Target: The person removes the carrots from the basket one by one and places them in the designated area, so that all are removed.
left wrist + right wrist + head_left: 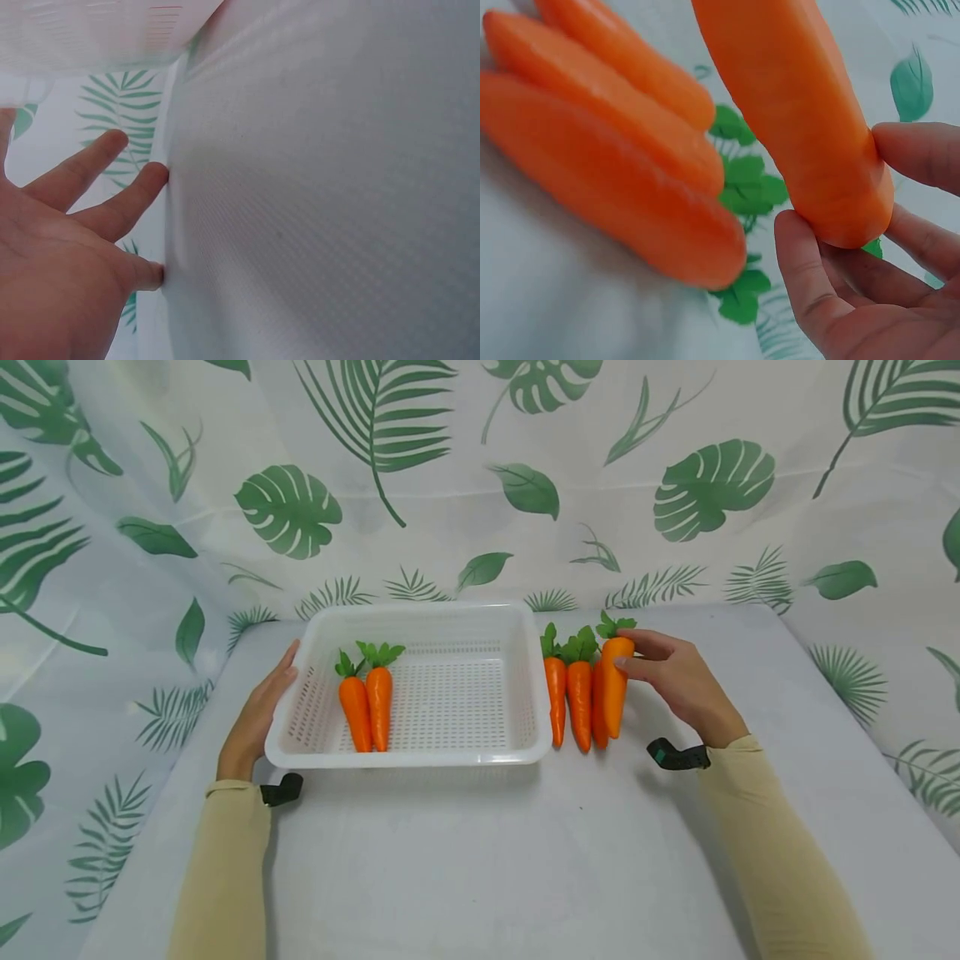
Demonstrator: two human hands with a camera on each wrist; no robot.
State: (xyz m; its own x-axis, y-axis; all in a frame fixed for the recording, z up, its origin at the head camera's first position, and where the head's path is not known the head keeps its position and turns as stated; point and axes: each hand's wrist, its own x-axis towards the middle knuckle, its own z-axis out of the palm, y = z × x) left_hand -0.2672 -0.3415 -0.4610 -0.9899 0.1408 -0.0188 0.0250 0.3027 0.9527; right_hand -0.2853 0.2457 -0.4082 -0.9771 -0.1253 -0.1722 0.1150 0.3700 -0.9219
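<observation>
My right hand pinches the upper end of an orange carrot with green leaves, between thumb and fingers. In the right wrist view this carrot is held above three others. Those lie side by side on the table: a left carrot, a middle carrot and a right carrot, partly hidden by the held one. My left hand rests at the left side of a white perforated basket; its fingers are straight and spread in the left wrist view.
Inside the basket, at its left half, lie two carrots, a left carrot and a right carrot. White cloth covers the table. A leaf-patterned curtain hangs behind and at the sides.
</observation>
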